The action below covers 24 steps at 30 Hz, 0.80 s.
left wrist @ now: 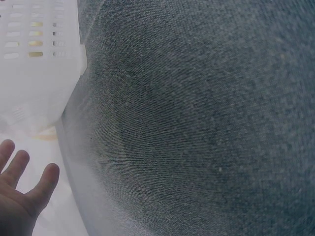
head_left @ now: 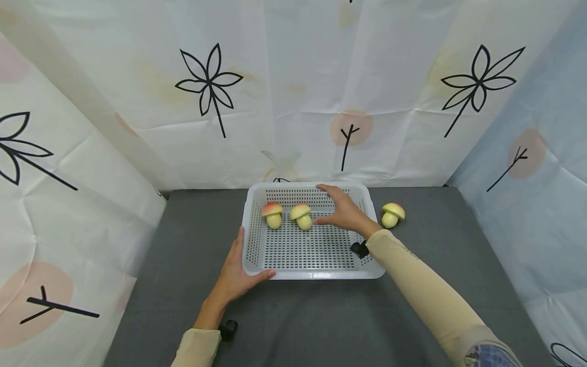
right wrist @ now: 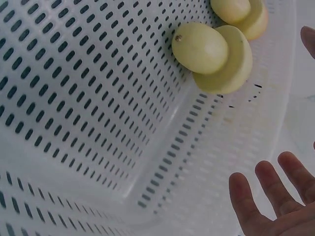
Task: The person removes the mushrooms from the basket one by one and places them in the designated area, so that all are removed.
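A white perforated plastic basket stands on the dark grey surface. Two toy mushrooms lie inside toward its back: one with a red-tinged cap and, right of it, a yellow-green one. My left hand is at the basket's front left corner, fingers straight along the left side and thumb by the front rim. Over the right half of the basket, my right hand has its fingers spread, with nothing in it, just right of the yellow-green mushroom. In the right wrist view, that mushroom lies by the basket wall.
A third toy mushroom lies on the grey surface, outside the basket near its right side. White cloth walls with leaf prints rise at the back and both sides. A black wrist camera is on the right wrist.
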Tool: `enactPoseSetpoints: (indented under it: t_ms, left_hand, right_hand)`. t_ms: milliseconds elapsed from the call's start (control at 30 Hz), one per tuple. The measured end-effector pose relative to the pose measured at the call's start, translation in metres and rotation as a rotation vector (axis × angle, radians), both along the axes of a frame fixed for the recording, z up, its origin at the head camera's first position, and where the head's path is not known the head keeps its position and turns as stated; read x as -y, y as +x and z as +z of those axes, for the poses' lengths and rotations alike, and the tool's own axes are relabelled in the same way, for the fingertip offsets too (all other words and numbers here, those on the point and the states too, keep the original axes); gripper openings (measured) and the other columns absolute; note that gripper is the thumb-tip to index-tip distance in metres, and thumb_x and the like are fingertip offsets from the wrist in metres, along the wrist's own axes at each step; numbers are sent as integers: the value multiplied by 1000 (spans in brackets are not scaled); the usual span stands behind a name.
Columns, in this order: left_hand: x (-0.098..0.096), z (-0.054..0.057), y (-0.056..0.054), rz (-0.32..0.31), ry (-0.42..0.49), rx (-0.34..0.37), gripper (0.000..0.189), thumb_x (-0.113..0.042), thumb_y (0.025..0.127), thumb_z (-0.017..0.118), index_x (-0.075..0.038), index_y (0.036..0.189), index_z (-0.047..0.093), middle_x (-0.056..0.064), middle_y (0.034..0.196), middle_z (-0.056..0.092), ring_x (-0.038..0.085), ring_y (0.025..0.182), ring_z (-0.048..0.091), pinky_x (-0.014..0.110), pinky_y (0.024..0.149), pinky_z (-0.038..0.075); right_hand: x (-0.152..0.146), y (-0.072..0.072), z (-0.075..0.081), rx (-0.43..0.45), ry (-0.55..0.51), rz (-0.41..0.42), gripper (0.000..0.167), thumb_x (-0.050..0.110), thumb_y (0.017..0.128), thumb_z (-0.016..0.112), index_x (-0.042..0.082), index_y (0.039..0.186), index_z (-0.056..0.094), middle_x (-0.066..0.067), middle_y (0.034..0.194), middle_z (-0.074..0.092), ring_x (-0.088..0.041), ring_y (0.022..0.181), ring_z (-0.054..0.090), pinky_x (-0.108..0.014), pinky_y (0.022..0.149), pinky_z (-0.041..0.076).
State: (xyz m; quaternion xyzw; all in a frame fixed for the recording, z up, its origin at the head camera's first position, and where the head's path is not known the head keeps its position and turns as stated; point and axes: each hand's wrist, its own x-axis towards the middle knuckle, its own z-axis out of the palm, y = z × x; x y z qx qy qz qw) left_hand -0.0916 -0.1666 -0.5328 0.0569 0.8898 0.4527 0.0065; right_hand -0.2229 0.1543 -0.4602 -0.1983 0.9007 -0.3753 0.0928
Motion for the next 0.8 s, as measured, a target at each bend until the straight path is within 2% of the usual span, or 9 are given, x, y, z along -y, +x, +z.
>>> enactPoseSetpoints:
  t_ms: [267, 500, 800]
  left_hand:
    - [-1, -1, 0, 5, -9, 4, 136, -56, 69, 90, -23, 165, -2, 13, 163, 24, 38, 137, 40, 65, 105, 35]
    - [-1, 0, 0, 5, -1, -1, 137, -55, 68, 90, -17, 165, 1, 13, 164, 22, 39, 139, 38, 66, 105, 33]
    - [0, 1, 0, 1, 4, 1, 136, -53, 69, 91, -19, 165, 1, 13, 162, 26, 38, 135, 41, 64, 104, 35]
  right_hand:
    - [15, -5, -16, 38, 51, -9, 97, 24, 79, 90, 12, 158, 34, -13, 161, 33, -35, 147, 30, -55, 115, 27]
    - [24, -10, -28, 72, 54, -21, 101, 24, 76, 91, 13, 158, 34, -12, 163, 31, -34, 149, 26, -54, 117, 22]
    - [33, -12, -41, 114, 60, -17, 100, 21, 76, 91, 17, 158, 35, -9, 163, 31, -32, 150, 26, -53, 118, 21]
